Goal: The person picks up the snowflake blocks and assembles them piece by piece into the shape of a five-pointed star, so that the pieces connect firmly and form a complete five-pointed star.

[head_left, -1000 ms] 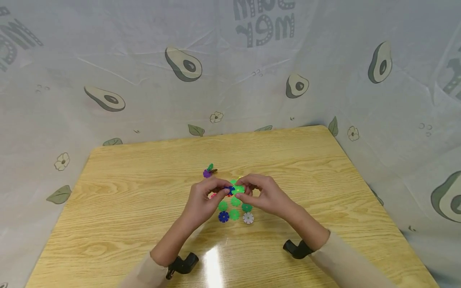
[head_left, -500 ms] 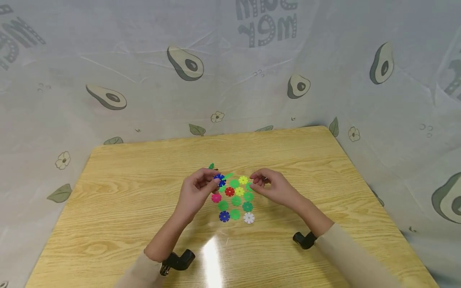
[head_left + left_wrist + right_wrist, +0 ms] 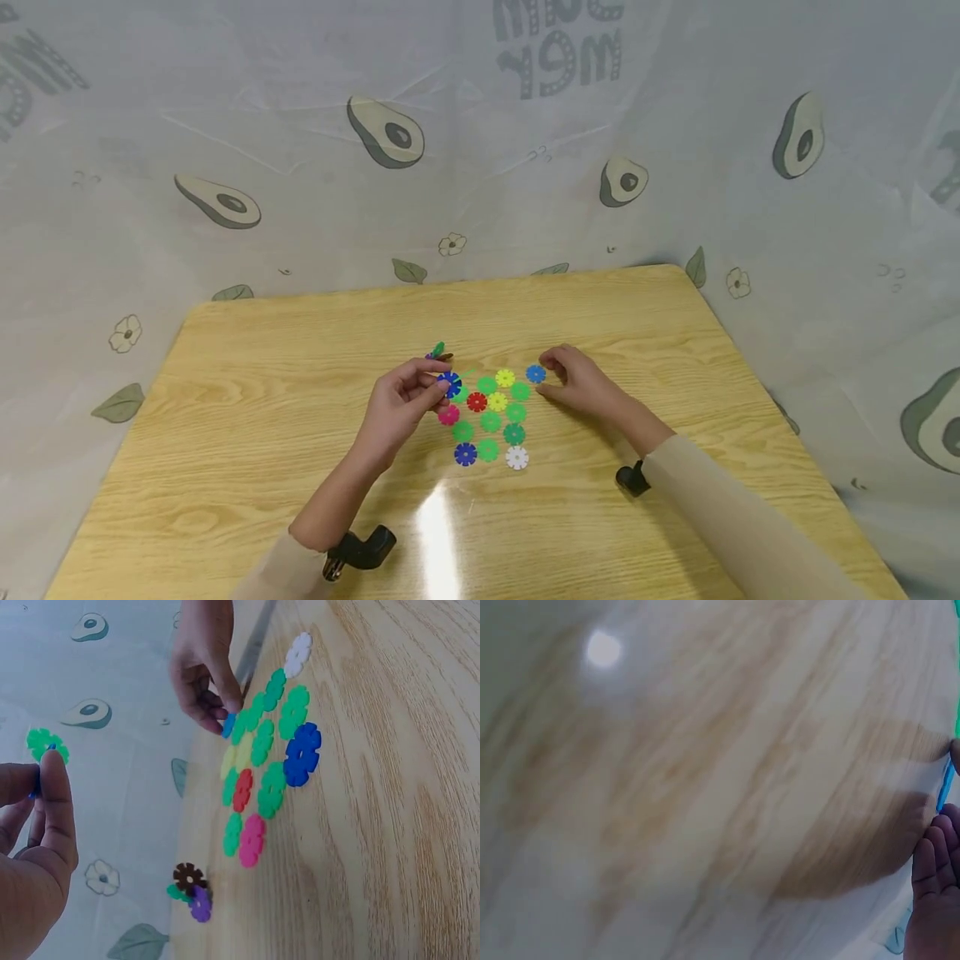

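My left hand (image 3: 399, 404) pinches a dark blue notched snowflake disc (image 3: 452, 384) between thumb and fingers, above the table. A green snowflake disc (image 3: 42, 741) is joined to it, seen in the left wrist view. At the far right of the laid-out discs, my right hand (image 3: 581, 385) has thumb and fingertips at the edges of a light blue snowflake disc (image 3: 536, 374). The right wrist view shows this light blue disc (image 3: 946, 786) edge-on between thumb and fingers. Beside it lie a yellow disc (image 3: 506, 378) and a green disc (image 3: 521, 391).
Several flat discs spread over the table (image 3: 300, 458), among them red (image 3: 477, 402), pink (image 3: 449, 414), dark blue (image 3: 465, 454) and white (image 3: 517, 457). A joined cluster of purple, green and brown discs (image 3: 190, 878) lies behind the left hand. Patterned cloth (image 3: 487, 150) hangs behind.
Both hands were together at the joined blue and green discs, then parted. The left hand carried them left; the right hand let go and moved right to the light blue disc.
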Demonstrator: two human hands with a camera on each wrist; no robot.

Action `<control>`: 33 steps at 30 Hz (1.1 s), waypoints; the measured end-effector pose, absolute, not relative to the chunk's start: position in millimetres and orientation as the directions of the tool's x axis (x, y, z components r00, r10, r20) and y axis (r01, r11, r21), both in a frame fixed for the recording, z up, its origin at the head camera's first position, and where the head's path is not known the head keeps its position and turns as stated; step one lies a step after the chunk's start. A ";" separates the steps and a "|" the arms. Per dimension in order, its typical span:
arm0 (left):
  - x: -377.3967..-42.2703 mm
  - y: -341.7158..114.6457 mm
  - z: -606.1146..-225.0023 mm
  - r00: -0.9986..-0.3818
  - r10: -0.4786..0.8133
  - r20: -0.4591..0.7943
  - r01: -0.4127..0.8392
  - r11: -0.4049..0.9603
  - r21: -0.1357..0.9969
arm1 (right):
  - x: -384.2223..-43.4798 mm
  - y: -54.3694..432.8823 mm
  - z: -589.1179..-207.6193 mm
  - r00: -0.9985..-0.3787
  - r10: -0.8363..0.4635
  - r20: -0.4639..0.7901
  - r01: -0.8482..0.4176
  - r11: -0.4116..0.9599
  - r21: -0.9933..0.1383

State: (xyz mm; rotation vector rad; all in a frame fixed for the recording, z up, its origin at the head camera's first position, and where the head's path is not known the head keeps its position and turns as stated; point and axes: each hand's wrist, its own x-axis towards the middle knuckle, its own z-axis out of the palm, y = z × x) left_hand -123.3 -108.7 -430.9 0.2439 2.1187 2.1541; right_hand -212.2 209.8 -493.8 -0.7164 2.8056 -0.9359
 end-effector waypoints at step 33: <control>-120.2 -84.6 -433.6 -0.964 0.169 0.204 0.210 0.017 0.978 | -158.5 156.5 -414.3 -0.815 -0.534 0.226 -0.485 0.415 -0.770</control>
